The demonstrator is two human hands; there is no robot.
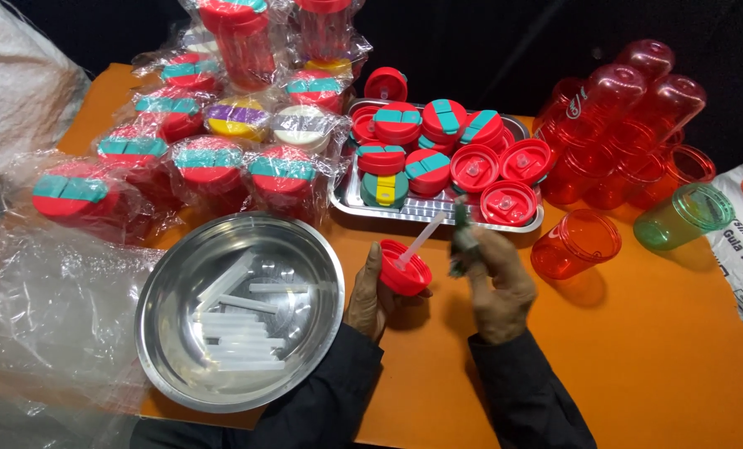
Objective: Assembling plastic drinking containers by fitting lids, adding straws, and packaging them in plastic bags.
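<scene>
My left hand (370, 295) grips a red round lid (406, 270) with a clear straw (421, 239) standing out of it, above the orange table (654, 349). Just right of the lid, my right hand (498, 287) pinches a small dark green piece (461, 241) between its fingers. Both hands hover in front of a metal tray (351, 199) that holds several red lids with teal flaps. A round metal bowl (172, 274) with several clear straws (238, 333) lies to the left of my left hand.
Wrapped red cups with teal-topped lids (209, 162) fill the back left. Bare red cups (621, 108) lie stacked at the back right, one red cup (575, 243) and a green cup (683, 216) lie nearer. Loose clear plastic (47, 316) covers the left edge.
</scene>
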